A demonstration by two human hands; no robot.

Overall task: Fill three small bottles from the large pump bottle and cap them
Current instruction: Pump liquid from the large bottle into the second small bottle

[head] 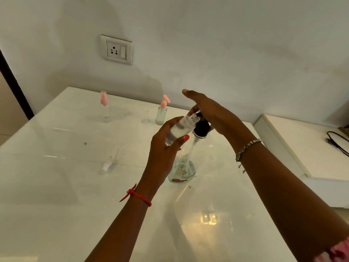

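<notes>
We judge this the third fill: our left hand (166, 148) grips the part-full small bottle (179, 129) at the spout, our flat right hand (211, 114) presses down the large pump bottle (188, 167), beyond them stand a capped bottle (162, 112) and a second capped bottle (105, 108), and a loose cap (106, 165) lies left of our left hand.

The large pump bottle (182, 167) stands near the middle of the table (56, 186). Just left of its pump head, the left hand (166, 146) holds a tilted small bottle (181, 127), mouth at the spout. The right hand (211, 114) lies over the pump from the right. Far back stand a far-left bottle (104, 108) and a far-middle bottle (162, 112), well apart. A loose cap (106, 165) lies on the table left of the large pump bottle.
</notes>
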